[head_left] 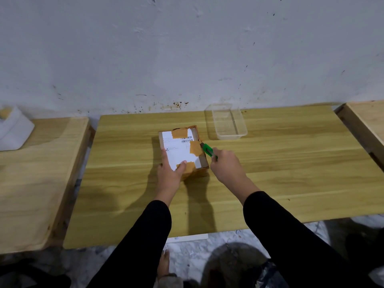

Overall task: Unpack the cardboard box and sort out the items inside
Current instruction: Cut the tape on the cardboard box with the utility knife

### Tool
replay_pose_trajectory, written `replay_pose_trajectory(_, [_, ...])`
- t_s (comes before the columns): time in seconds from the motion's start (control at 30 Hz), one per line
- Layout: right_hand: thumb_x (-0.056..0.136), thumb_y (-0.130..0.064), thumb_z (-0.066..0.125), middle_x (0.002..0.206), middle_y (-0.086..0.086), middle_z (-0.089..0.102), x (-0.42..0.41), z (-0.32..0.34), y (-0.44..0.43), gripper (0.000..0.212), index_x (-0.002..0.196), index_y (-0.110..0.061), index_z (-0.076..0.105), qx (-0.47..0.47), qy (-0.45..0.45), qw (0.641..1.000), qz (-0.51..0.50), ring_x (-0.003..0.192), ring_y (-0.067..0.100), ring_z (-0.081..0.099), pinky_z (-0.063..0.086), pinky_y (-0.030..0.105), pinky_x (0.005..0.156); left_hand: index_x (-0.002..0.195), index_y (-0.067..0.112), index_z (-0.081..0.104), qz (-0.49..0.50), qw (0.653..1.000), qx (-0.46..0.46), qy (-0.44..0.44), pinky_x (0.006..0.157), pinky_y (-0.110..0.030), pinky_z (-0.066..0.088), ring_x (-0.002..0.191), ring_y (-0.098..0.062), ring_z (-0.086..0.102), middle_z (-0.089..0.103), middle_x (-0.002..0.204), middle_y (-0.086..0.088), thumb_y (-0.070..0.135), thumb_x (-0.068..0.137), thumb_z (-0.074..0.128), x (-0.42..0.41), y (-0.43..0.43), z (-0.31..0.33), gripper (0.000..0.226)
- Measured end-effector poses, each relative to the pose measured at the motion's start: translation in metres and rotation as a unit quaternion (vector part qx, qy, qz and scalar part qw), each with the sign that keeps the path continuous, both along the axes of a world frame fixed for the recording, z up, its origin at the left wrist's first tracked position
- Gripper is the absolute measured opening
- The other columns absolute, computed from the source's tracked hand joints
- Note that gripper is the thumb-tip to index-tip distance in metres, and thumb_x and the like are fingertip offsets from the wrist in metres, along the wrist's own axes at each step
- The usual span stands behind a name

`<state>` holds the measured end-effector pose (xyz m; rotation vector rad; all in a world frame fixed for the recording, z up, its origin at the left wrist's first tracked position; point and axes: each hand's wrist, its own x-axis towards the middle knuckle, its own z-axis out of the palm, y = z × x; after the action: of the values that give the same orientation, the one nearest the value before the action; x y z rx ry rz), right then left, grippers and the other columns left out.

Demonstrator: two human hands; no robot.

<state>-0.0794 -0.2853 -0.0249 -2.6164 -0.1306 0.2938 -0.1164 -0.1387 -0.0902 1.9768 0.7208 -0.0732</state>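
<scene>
A small cardboard box (182,148) lies in the middle of the wooden table (270,173). It has a white shipping label and patches of brown tape on top, and it is closed. My left hand (169,171) holds its near left corner, thumb on top and fingers along the left side. My right hand (226,165) grips a green utility knife (209,151) whose tip touches the right edge of the box.
A clear plastic tray (227,123) stands behind and to the right of the box, near the wall. Two more wooden tables (37,183) flank this one. A white object (14,132) sits on the left one.
</scene>
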Motion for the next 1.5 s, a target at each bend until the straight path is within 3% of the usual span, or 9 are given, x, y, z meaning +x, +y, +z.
replay_pose_trajectory(0.37, [0.093,-0.010,0.037,0.080,0.022,0.060,-0.018,-0.011,-0.014,0.029,0.118,-0.004,0.050,0.003,-0.021,1.000,0.022,0.067,0.033,0.050,0.034,0.033,0.057,0.147,0.037,0.003,0.005,1.000,-0.005,-0.005,0.095,-0.040,0.036,0.128,-0.032,0.037,0.034,0.143,-0.016,0.049,0.087,0.054,0.000,0.000,-0.001,0.080])
replay_pose_trajectory(0.57, [0.094,-0.010,0.037,0.068,0.012,0.049,-0.030,-0.013,-0.018,0.031,0.122,-0.006,0.049,0.012,-0.040,0.999,0.018,0.060,0.029,0.045,0.033,0.033,0.055,0.147,0.039,0.001,0.004,1.000,0.006,0.003,0.099,-0.047,0.037,0.131,-0.034,0.034,0.032,0.145,-0.016,0.050,0.086,0.054,0.001,0.000,-0.001,0.081])
replay_pose_trajectory(0.73, [0.092,-0.010,0.038,0.077,0.024,0.061,-0.037,-0.012,-0.022,0.030,0.119,-0.007,0.051,0.018,-0.037,0.999,0.014,0.067,0.038,0.053,0.033,0.034,0.055,0.147,0.038,0.001,0.009,1.000,0.003,0.010,0.103,-0.049,0.033,0.135,-0.035,0.029,0.028,0.148,-0.018,0.050,0.086,0.055,0.001,-0.001,0.000,0.082])
replay_pose_trajectory(0.9, [0.090,-0.012,0.040,0.065,0.015,0.053,-0.042,-0.008,-0.029,0.025,0.107,-0.006,0.057,0.021,-0.034,0.999,0.006,0.060,0.033,0.049,0.034,0.033,0.052,0.148,0.032,0.002,0.016,1.000,0.006,-0.007,0.101,-0.043,0.035,0.132,-0.032,0.033,0.034,0.145,-0.015,0.046,0.088,0.054,-0.002,-0.005,0.004,0.081])
replay_pose_trajectory(1.03, [0.091,-0.013,0.043,0.068,0.022,0.063,-0.044,-0.008,-0.041,0.030,0.118,-0.010,0.057,0.050,-0.058,0.997,-0.029,0.062,0.038,0.056,0.043,0.041,0.053,0.148,0.029,0.012,0.015,0.999,-0.002,-0.042,0.094,-0.038,0.037,0.128,-0.030,0.037,0.042,0.139,-0.010,0.044,0.089,0.055,-0.007,-0.006,0.005,0.075])
replay_pose_trajectory(1.13, [0.092,-0.014,0.044,0.062,0.018,0.060,-0.038,-0.012,-0.043,0.033,0.123,-0.017,0.055,0.084,-0.059,0.992,-0.069,0.050,0.030,0.050,0.038,0.035,0.047,0.134,0.017,0.039,0.007,0.992,0.071,-0.100,0.082,-0.031,0.039,0.117,-0.028,0.046,0.048,0.126,-0.009,0.038,0.090,0.054,0.002,0.009,0.009,0.051])
replay_pose_trajectory(1.2, [0.092,-0.014,0.044,0.058,0.015,0.056,-0.031,-0.014,-0.041,0.030,0.119,-0.019,0.057,0.103,-0.055,0.989,-0.085,0.045,0.023,0.043,0.033,0.030,0.044,0.128,0.010,0.044,-0.029,0.983,0.148,-0.106,0.088,-0.033,0.043,0.122,-0.028,0.044,0.045,0.132,-0.011,0.036,0.091,0.052,0.014,0.022,0.015,0.046])
replay_pose_trajectory(1.3, [0.092,-0.014,0.046,0.063,0.017,0.062,-0.023,-0.016,-0.035,0.032,0.121,-0.019,0.058,0.134,-0.038,0.985,-0.100,0.046,0.021,0.047,0.035,0.032,0.046,0.144,0.012,0.028,-0.133,0.960,0.236,-0.070,0.112,-0.037,0.026,0.143,-0.025,0.019,0.018,0.156,-0.007,0.038,0.092,0.051,0.036,0.035,0.029,0.062])
replay_pose_trajectory(1.5, [0.093,-0.012,0.047,0.070,0.018,0.065,-0.007,-0.017,-0.029,0.032,0.123,-0.017,0.058,0.166,-0.018,0.979,-0.122,0.046,0.016,0.045,0.036,0.029,0.044,0.149,0.026,0.007,-0.329,0.879,0.344,0.002,0.117,-0.040,0.009,0.146,-0.022,-0.003,0.000,0.159,-0.005,0.061,0.086,0.045,0.079,0.048,0.033,0.082])
